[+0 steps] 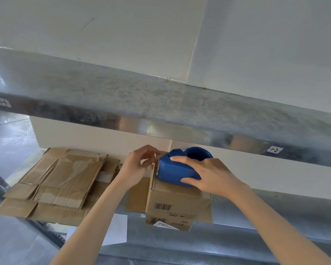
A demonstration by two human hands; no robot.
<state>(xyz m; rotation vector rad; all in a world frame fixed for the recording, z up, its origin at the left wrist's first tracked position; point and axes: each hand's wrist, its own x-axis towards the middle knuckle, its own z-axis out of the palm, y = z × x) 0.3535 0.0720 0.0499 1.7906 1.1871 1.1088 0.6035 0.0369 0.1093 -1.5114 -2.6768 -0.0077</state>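
my right hand (208, 175) grips the blue tape dispenser (177, 168) on top of the cardboard box (178, 202); my left hand (139, 163) pinches at the dispenser's front edge.

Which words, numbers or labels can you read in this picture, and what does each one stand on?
"H": left sticker on the metal shelf rail.
Perhaps "12", handwritten, unclear: right sticker on the same rail.
cardboard box: barcodes and printed lines, too small and blurred to read.
white label at the box's lower edge: unreadable.
blue tape dispenser: no text visible.
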